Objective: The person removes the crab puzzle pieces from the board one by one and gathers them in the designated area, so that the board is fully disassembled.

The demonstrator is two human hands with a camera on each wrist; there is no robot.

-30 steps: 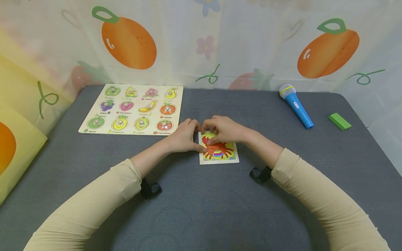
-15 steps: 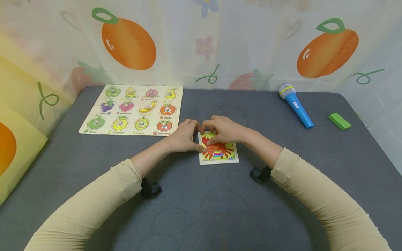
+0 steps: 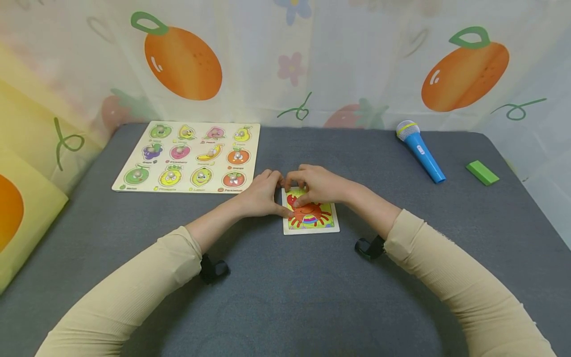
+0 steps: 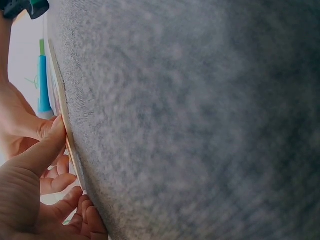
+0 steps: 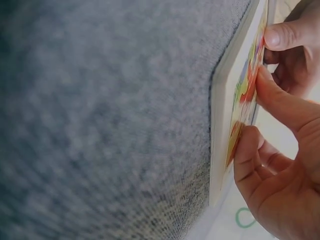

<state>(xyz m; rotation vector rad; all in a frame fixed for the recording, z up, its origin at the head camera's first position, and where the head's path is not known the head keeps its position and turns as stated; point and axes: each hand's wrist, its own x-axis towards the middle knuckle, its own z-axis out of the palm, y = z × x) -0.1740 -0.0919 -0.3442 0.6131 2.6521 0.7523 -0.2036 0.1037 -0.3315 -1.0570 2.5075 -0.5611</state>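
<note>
- Working at the far left corner of the small crab puzzle (image 3: 311, 213), both hands meet there; it lies flat on the grey table (image 3: 285, 297), near the middle and just in front of the person.
- The left hand (image 3: 260, 196) has its fingers curled against the puzzle's left edge, thumb tip pressed on the rim (the left wrist view shows that thumb on the thin board edge).
- The right hand (image 3: 318, 184) lies over the top part of the picture, thumb and fingers (image 5: 282, 35) curled and pinching at the coloured surface; whether a loose piece is already gripped I cannot tell.
- My judgement: the step in hand is seating or lifting a piece at that corner, so the next move calls for a steady left hand bracing the frame while the right works only with its fingertips.
- Counted: one crab puzzle, one fruit peg board (image 3: 189, 156) with twelve fruits, well apart to the far left.
- One blue toy microphone (image 3: 420, 150) and one green block (image 3: 482, 172), both far right.
- Two hands, two beige sleeves.
</note>
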